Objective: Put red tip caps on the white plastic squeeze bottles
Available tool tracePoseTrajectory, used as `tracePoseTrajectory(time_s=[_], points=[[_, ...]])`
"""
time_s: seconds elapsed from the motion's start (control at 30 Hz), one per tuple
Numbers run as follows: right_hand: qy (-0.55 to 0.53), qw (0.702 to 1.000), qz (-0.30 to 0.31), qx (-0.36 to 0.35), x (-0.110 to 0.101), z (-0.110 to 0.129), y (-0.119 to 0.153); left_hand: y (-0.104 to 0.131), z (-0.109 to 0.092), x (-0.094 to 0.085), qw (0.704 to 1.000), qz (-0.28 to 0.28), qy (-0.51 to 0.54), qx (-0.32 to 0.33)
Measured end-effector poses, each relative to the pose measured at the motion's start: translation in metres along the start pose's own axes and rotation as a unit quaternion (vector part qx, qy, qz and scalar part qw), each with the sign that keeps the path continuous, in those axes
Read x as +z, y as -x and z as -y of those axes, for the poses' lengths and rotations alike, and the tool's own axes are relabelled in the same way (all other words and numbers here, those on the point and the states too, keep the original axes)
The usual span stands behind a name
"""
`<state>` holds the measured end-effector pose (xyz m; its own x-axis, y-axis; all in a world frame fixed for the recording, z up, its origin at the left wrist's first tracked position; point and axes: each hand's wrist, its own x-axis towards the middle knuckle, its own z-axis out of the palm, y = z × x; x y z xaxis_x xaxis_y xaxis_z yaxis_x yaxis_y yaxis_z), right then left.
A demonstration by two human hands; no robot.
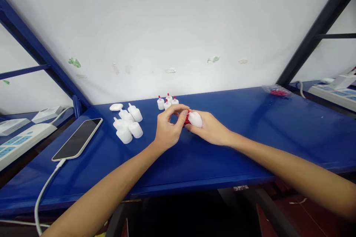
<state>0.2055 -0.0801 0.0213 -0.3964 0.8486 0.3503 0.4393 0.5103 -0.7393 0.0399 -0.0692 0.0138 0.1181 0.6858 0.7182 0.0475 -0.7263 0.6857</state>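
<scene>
In my right hand [213, 127] lies a small white squeeze bottle [195, 119], its narrow tip pointing left. My left hand [171, 126] pinches a small red cap [189, 111] at that tip with thumb and forefinger. Below and between the hands, a pile of red caps [187, 119] shows in part on the blue table. Just behind my left hand stand several upright white bottles [160, 103] with red caps on their tips. To the left lie several white bottles [124, 136] without caps, bunched together on their sides.
A phone [79, 139] with a white charging cable [46, 189] lies on the left of the blue table [250, 118]. A white oval object [116, 107] sits near the wall. At the far right is a clear bag with red pieces [277, 90]. Power strips [26, 139] flank both sides beyond metal posts.
</scene>
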Motion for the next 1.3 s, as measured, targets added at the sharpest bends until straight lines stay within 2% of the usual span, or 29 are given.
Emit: tracePoseTrajectory(time_s=[0.1, 0.17, 0.33, 0.43, 0.53, 0.63, 0.8, 0.97, 1.07, 1.13, 1.3], points=[[-0.025, 1.0, 0.003, 0.0, 0.0, 0.002, 0.0, 0.002, 0.001, -0.001, 0.998, 0.008, -0.052, 0.026], [-0.05, 0.999, 0.009, 0.002, 0.0, 0.002, 0.0, 0.005, 0.002, -0.001, 0.998, 0.023, -0.053, 0.019], [-0.131, 0.991, -0.031, 0.004, 0.003, -0.001, 0.0, 0.007, 0.0, 0.005, 0.996, 0.062, 0.037, -0.046], [-0.136, 0.99, -0.043, 0.002, 0.005, -0.004, 0.001, 0.002, -0.002, 0.007, 0.991, 0.052, 0.091, -0.084], [-0.188, 0.982, -0.004, 0.005, 0.006, -0.006, 0.001, 0.0, -0.002, 0.006, 0.993, 0.023, 0.08, -0.088], [-0.266, 0.963, 0.032, 0.018, 0.007, -0.008, 0.0, 0.002, -0.003, 0.006, 0.998, 0.0, 0.032, -0.047], [-0.327, 0.944, 0.044, 0.016, 0.009, -0.009, -0.002, 0.008, -0.01, 0.008, 0.993, 0.025, -0.068, 0.095], [-0.351, 0.934, 0.043, 0.045, 0.009, -0.004, 0.0, 0.008, -0.009, 0.011, 0.981, 0.008, -0.078, 0.177], [-0.364, 0.928, 0.049, 0.059, 0.009, -0.004, 0.001, 0.008, -0.005, 0.01, 0.972, 0.018, -0.086, 0.216], [-0.364, 0.928, 0.054, 0.064, 0.009, -0.008, 0.001, 0.007, -0.003, 0.007, 0.963, 0.047, -0.112, 0.239], [-0.361, 0.929, 0.022, 0.079, 0.006, -0.014, 0.0, 0.004, -0.003, -0.003, 0.935, 0.21, -0.167, 0.232]])
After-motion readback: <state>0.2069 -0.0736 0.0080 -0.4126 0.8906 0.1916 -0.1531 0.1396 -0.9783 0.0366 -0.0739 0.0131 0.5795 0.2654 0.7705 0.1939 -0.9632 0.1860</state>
